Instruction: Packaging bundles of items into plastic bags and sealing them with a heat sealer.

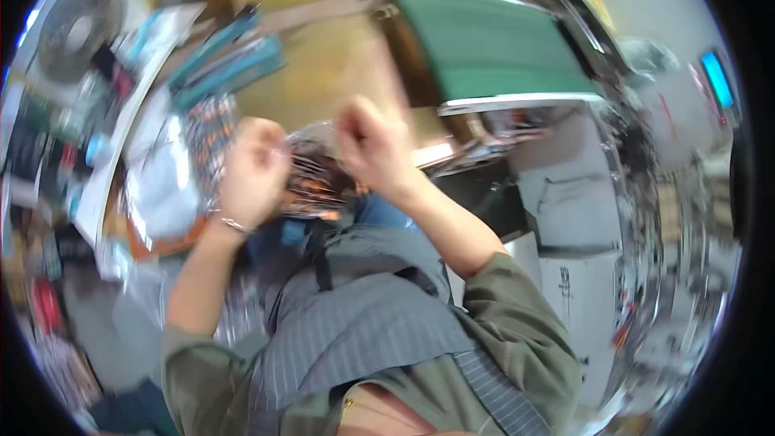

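Clear plastic packet (313,182) with dark and orange contents, between two bare hands

A grey pinstriped apron (371,299) of woven cloth fills the lower middle, gathered in soft folds over olive sleeves (525,315). Beyond the hands to the right lies a broad green panel (500,44), smooth and nearly flat, with a pale, hard-looking front edge. Beside it is a tan, matte surface (311,69), smeared by motion blur. Pale cardboard cartons (569,202) with straight edges stand at the right.

The packet sits just above the lap. Its film is thin and glossy, crinkled, with white glints along the upper edge; inside, the contents read as a mottle of near-black and orange, too blurred to identify. A similar mottled heap (211,141) lies left of it, near a teal, long-sided holder (226,64) and a round fan (81,28) with a wire grille.

The right hand (375,149) is at the packet's right edge, the left hand (257,169) at its left. Fingers on both are curled inward; I cannot tell whether they are closed on the film. A thin, shiny bracelet (236,227) circles the left wrist.
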Motion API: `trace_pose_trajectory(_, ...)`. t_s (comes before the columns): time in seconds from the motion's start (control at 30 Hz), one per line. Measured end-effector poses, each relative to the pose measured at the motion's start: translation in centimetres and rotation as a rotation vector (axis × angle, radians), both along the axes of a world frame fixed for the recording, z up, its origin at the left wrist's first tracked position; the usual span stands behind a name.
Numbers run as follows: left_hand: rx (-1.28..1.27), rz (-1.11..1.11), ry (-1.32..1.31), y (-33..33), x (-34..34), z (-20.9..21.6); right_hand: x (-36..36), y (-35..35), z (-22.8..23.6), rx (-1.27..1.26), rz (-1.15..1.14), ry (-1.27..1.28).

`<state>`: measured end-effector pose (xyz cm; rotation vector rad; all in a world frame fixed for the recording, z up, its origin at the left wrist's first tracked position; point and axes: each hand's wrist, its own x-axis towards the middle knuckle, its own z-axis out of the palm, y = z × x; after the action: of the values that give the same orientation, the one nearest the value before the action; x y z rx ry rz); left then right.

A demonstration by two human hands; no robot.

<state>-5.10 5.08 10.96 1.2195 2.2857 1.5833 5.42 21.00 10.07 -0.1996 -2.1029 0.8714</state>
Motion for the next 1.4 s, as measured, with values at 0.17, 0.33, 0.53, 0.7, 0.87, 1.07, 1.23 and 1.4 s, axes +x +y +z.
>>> trace_pose_trajectory(0.17, -0.512, -0.126, -0.212, 1.3, -12.1, 2.3, -4.7, 4.6, 5.5, 0.220, -0.112, -0.382)
trace_pose_trajectory(0.33, -0.019, 0.012, 0.030, 5.6, -11.1, 4.3, -4.3, 7.1, 7.5, 0.040, -0.254, -0.234)
trace_pose_trajectory(0.53, -0.256, 0.010, -0.061, 6.1, -10.4, 5.9, -6.5, 11.2, 4.6, 0.034, -0.063, -0.140)
trace_pose_trajectory(0.7, -0.427, -0.147, -0.084, 6.4, -10.1, 6.3, -5.1, 13.4, 6.2, -0.248, 0.138, -0.618)
trace_pose_trajectory(0.87, -0.097, -0.194, -0.302, 4.4, -6.8, 9.8, -5.3, 9.0, 9.0, 0.481, 0.100, -0.072)
trace_pose_trajectory(1.07, 0.161, -0.157, 0.209, 1.8, -9.1, 10.3, -9.6, 4.6, 6.0, -0.493, 0.463, -0.246)
trace_pose_trajectory(1.23, -0.121, -0.151, -0.637, -1.9, -12.4, -0.7, -17.2, 2.8, 3.6, -0.570, 0.418, -0.346)
trace_pose_trajectory(1.4, 0.104, 0.032, -1.026, -0.2, -15.7, -7.7, -31.9, 12.4, -5.3, -0.139, -0.159, -0.110)
